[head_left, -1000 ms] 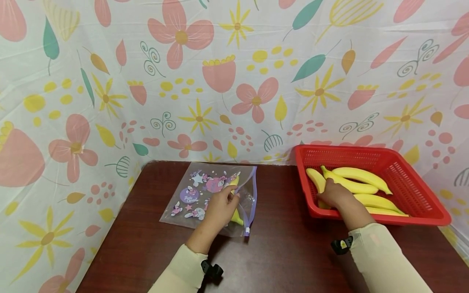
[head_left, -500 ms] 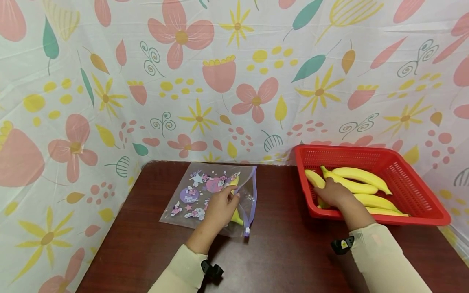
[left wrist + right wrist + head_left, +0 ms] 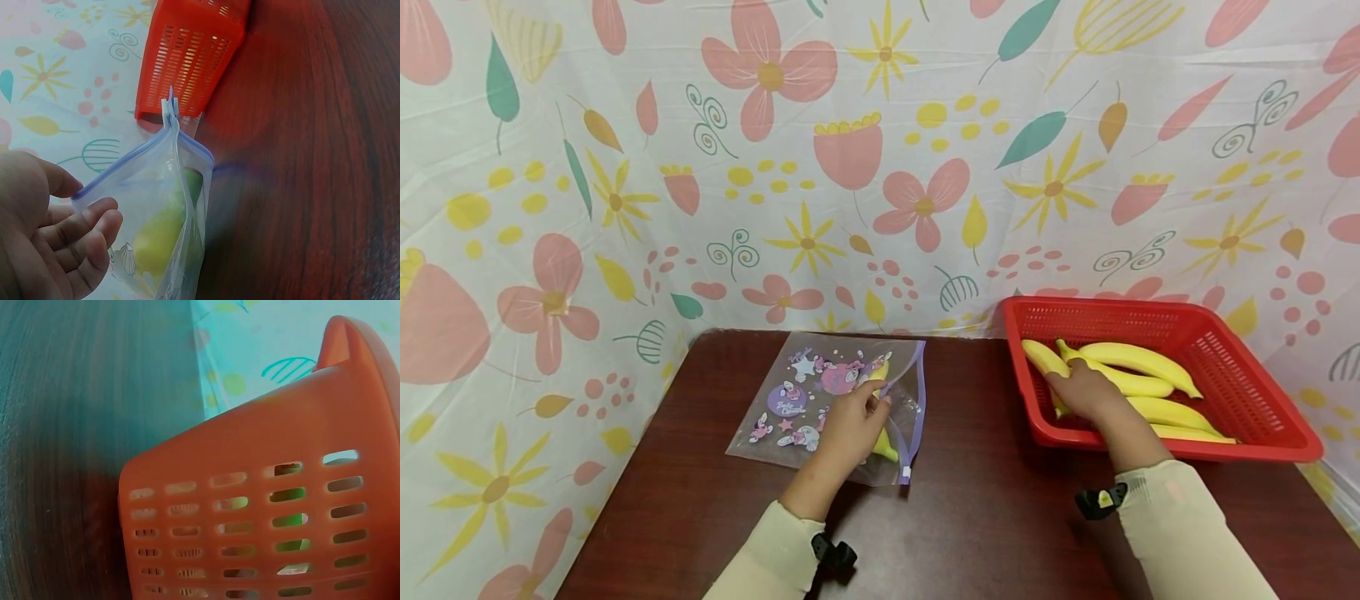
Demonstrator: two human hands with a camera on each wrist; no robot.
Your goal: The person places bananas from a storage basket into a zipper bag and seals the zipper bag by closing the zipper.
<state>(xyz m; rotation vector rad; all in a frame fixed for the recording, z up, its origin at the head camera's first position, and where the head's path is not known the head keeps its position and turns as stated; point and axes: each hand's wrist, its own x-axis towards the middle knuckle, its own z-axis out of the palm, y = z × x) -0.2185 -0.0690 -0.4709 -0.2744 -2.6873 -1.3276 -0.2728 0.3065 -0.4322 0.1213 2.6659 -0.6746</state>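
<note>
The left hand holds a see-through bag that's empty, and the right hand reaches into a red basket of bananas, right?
Not quite: the see-through bag in the left hand isn't empty. The left wrist view shows a banana inside it. The rest is right.

Held banana (image 3: 1042, 357) has shifted (perhaps upward).

- There is room to pass over the brown table (image 3: 985, 508), lower middle.
- The red basket (image 3: 1247, 392) has walls in the way, right.
- Flowery cloth (image 3: 865, 250) blocks the top.
</note>
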